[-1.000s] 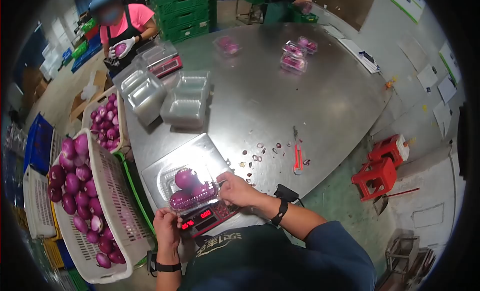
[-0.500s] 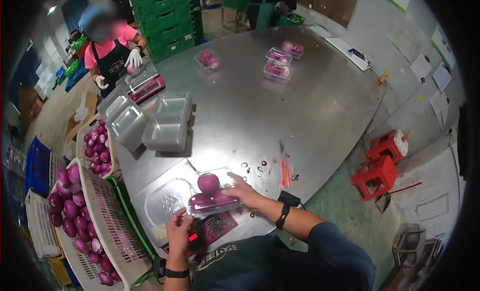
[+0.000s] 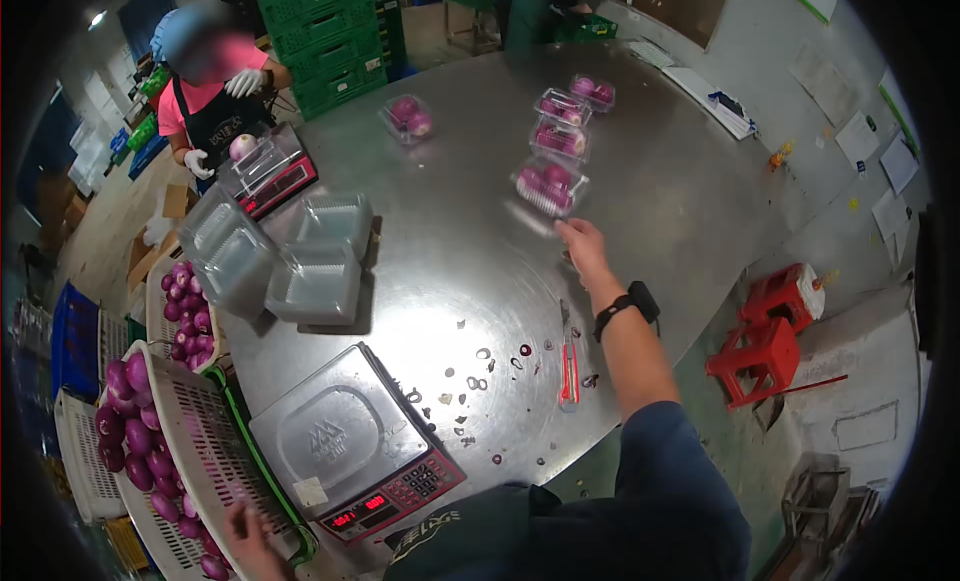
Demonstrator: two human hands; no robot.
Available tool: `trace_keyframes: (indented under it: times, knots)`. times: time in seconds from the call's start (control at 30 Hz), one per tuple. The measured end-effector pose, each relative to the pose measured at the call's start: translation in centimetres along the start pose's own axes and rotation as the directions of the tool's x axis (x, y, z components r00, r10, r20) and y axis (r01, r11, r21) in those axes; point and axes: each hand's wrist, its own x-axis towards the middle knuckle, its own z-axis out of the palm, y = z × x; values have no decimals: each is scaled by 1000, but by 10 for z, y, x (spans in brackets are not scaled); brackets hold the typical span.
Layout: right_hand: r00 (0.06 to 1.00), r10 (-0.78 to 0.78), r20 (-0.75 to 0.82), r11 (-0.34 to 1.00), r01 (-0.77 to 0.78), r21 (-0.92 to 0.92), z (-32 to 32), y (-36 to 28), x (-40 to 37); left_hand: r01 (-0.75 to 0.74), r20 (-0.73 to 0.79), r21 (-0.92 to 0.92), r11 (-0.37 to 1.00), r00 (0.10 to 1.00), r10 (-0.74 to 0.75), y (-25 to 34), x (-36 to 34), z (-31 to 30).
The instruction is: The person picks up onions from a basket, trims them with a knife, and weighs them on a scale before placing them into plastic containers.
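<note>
My right hand (image 3: 585,249) reaches over the steel table, fingers closed on the near edge of a clear lidded box of red onions (image 3: 548,184). This box sits just below a row of similar packed boxes (image 3: 560,139). Low at the left, my left hand (image 3: 252,543) is blurred beside the white onion basket (image 3: 215,431); its fingers are smeared, and nothing can be made out in them. Between my arms, the red scale (image 3: 345,431) has a bare metal plate. A red-handled knife (image 3: 569,373) lies among onion scraps (image 3: 475,383).
Stacked clear trays (image 3: 318,281) stand at the left of the table (image 3: 460,221). A co-worker (image 3: 215,101) in white gloves stands behind another scale (image 3: 275,186) bearing a box and onion. Green crates (image 3: 325,51) rise behind; red stools (image 3: 760,356) are at the right.
My right hand has carried the onion box from above the near scale to the far row. My left hand has left the box and moved down-left to the basket. The co-worker's raised hand has shifted up.
</note>
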Motion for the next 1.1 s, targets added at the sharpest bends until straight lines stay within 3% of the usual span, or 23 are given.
trace_keyframes:
  times: [0.07,0.1,0.13,0.23,0.3,0.33,0.4,0.53,0.6,0.63,0.7,0.77,0.83,0.9,0.97,1.0,1.07,1.1]
  knots:
    - [980,-196,-24,958,187,-218,-19,20,8,-153,-212,328,932,950,230,32,-10,-23]
    - [981,-193,-24,958,183,-222,-34,30,0,-197,-234,378,905,925,299,31,-10,-40]
    - [982,-185,39,893,185,-411,-49,42,-14,-237,-250,429,872,896,367,20,-10,-62]
    - [978,-20,208,625,175,-760,-71,55,-92,-124,-327,440,890,900,287,-12,-15,-117]
    - [945,175,277,628,109,-770,-74,48,-151,-75,-291,544,835,917,271,-10,-21,-123]
    - [937,185,295,624,119,-772,-75,65,-168,-27,-277,629,777,926,257,-9,-29,-128]
    - [904,-177,389,603,412,-683,-60,99,-194,-76,-156,571,818,968,198,-100,9,-202]
    - [836,-165,523,648,492,-582,-16,82,-241,61,-275,744,666,936,222,-72,-6,-172]
    - [814,-61,578,505,524,-686,7,63,-253,45,-283,704,709,933,222,-70,-8,-168]
    - [792,-70,607,499,554,-666,21,52,-254,61,-288,705,707,935,207,-69,-7,-167]
    - [758,-319,569,498,645,-580,64,28,-248,43,-277,731,681,931,238,-62,-9,-163]
    - [668,-448,595,556,729,-400,123,12,-234,79,-333,723,686,910,246,-59,-9,-158]
    - [484,-593,643,494,850,-184,186,-31,-239,96,-304,735,671,931,200,-49,-13,-157]
    - [321,-694,644,339,935,-101,252,-64,-249,29,-273,780,625,915,298,-55,-12,-161]
    - [267,-688,675,346,938,-18,311,-76,-250,46,-198,713,700,970,138,-33,-13,-169]
    - [234,-682,692,342,939,19,337,-69,-238,87,-238,712,697,964,122,-28,-10,-185]
    - [209,-641,739,195,975,-106,384,-38,-214,-27,-63,432,901,996,60,-24,-4,-216]
    - [189,-628,755,191,978,-86,393,-39,-219,2,-84,431,902,996,38,-20,4,-236]
